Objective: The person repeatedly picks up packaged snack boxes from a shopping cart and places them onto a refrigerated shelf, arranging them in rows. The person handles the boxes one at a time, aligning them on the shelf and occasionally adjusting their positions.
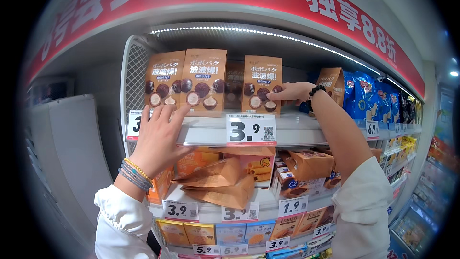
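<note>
My right hand (pixel 295 93) grips the right edge of a brown paper snack bag (pixel 261 73), thumb on its front and the other fingers hidden behind. This bag stands upright on the upper shelf (pixel 305 125). To its left, two matching brown bags, one at the shelf's end (pixel 161 72) and one beside it (pixel 205 66), stand side by side. My left hand (pixel 158 135) is spread in front of their lower edges, its fingers apart and holding nothing; whether the fingertips touch the bags I cannot tell. Another such bag (pixel 235 86) sits in shadow farther back, between the front ones.
A wire mesh side panel (pixel 134 64) bounds the shelf at left. Rightward stand a different brown bag (pixel 332 82) and blue snack bags (pixel 363 93). Brown bags (pixel 222 183) lie tipped over boxes on the shelf below. A price tag (pixel 251 129) hangs on the shelf lip.
</note>
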Action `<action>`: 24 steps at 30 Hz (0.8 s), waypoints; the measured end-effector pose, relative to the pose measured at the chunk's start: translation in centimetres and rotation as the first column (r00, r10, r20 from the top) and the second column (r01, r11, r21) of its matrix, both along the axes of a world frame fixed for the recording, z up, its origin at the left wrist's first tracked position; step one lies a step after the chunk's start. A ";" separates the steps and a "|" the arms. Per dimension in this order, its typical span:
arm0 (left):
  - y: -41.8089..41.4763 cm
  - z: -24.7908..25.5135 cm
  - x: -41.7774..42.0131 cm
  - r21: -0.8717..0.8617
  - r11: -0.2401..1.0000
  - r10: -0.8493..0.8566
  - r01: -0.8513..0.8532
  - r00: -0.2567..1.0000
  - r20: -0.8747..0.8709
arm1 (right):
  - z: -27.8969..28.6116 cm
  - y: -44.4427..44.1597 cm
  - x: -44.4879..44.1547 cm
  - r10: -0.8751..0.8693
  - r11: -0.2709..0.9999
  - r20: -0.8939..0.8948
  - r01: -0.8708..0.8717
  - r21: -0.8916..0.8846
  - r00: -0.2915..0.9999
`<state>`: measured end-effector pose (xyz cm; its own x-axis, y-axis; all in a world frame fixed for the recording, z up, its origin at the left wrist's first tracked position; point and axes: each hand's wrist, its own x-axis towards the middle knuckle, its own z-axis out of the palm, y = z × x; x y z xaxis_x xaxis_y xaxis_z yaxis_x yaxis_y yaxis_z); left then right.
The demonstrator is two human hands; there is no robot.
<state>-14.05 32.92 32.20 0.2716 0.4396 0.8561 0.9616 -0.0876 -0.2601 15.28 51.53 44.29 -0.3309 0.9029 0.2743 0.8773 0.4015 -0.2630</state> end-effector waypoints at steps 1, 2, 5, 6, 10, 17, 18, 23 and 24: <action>0.1 0.0 0.0 0.010 1.000 -0.003 0.003 1.000 -0.010 | -0.3 1.0 -0.1 0.009 1.000 0.013 -0.009 0.003 1.000; 0.0 -0.1 0.1 -0.015 1.000 0.010 -0.010 1.000 0.003 | -0.1 1.9 -0.4 0.000 0.999 0.022 0.001 -0.046 1.000; 0.5 -0.3 0.3 -0.026 0.998 0.050 -0.050 0.999 0.005 | 0.3 3.0 -1.8 -0.002 0.988 -0.014 0.000 -0.156 1.000; 0.5 -0.4 0.1 -0.025 0.998 0.064 -0.064 0.998 0.005 | 0.4 3.3 -2.8 0.026 0.985 -0.030 -0.031 -0.167 0.999; 0.7 -0.6 0.0 -0.015 0.999 0.043 -0.043 0.999 0.020 | -0.2 4.6 -5.4 0.085 0.983 -0.056 -0.093 -0.157 0.995; 0.9 -0.8 -0.2 0.013 1.000 0.015 -0.015 1.000 0.018 | 0.4 4.4 -5.4 0.038 0.997 0.121 -0.031 -0.064 0.992; 0.9 -0.7 -0.3 0.009 1.000 0.020 -0.020 1.000 0.016 | 0.3 4.3 -5.5 0.021 1.000 0.160 -0.021 0.002 0.987; 1.1 -1.0 -0.5 0.016 0.999 0.029 -0.029 1.000 0.007 | 0.2 3.6 -6.5 0.271 0.946 0.218 -0.301 0.120 0.937; 1.1 -0.9 -0.4 0.014 0.999 0.031 -0.032 0.999 0.006 | -0.2 4.3 -6.8 0.379 0.917 0.170 -0.394 0.065 0.910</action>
